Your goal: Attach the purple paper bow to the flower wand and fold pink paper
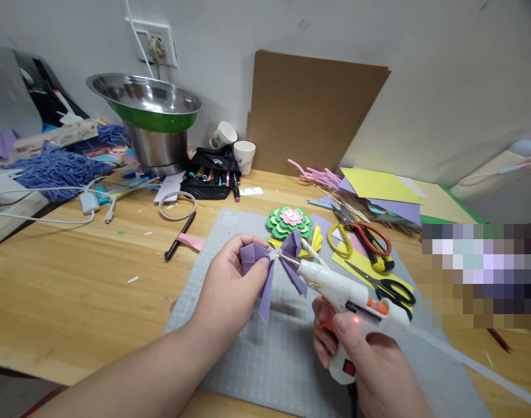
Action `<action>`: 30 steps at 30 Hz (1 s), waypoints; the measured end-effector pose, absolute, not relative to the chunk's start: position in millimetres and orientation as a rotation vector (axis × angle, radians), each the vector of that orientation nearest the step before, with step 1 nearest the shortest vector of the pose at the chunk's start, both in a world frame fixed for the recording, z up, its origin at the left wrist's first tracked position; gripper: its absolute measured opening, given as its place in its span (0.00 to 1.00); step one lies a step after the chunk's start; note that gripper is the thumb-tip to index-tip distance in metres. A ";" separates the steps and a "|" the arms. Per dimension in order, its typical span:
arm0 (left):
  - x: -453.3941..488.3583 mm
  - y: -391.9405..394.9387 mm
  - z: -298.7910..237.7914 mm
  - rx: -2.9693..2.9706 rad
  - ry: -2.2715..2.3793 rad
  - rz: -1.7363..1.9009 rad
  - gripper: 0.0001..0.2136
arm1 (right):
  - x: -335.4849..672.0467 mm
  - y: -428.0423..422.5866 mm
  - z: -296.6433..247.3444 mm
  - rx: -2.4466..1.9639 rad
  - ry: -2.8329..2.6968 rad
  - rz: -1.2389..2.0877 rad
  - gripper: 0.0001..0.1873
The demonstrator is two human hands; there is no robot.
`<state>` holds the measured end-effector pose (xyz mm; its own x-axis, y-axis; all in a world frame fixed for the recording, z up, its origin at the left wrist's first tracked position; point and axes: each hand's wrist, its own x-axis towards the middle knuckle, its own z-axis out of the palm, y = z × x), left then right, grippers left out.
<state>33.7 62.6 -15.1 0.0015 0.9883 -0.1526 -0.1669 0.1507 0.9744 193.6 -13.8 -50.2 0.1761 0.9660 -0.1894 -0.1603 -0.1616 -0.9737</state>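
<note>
Between the thumb and fingers of my left hand (233, 284) is a purple paper bow (254, 255), its tails hanging down over the mat. My right hand (361, 354) grips a white glue gun (335, 281) with an orange trigger and a lit red light. The gun's metal tip meets the bow's centre, where a shiny clear patch shows. A long glue stick (474, 363) sticks out from the back of the gun. Just beyond the bow lies a layered green paper flower (276, 222) with a pink bunny face in its middle.
Under the hands lies a grey cutting mat (230, 360). Black-handled scissors (394, 290), red-handled scissors (372, 238) and yellow paper (374, 186) are at the right. A steel basin (152, 116), a marker pouch (208, 186), paper cups (244, 157) and brown cardboard (313, 110) stand behind. Blue yarn (56, 171) is at left.
</note>
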 end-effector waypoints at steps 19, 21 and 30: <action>33.6 62.8 -18.5 0.952 1.112 1.163 0.06 | 196.8 -17.5 -59.3 -1.361 -0.971 1.293 0.20; 33.7 63.3 -19.3 0.934 1.106 1.148 0.07 | 196.0 -18.7 -58.9 -1.378 -0.930 1.273 0.20; 32.6 68.2 -26.0 0.809 1.062 1.060 0.07 | 190.4 -12.2 -43.5 -1.181 -0.720 1.383 0.16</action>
<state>32.6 68.2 -26.0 0.1218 0.9514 -0.2830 -0.2807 0.3065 0.9096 190.4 -12.2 -43.5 0.1258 0.9610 -0.2462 -0.3500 -0.1892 -0.9175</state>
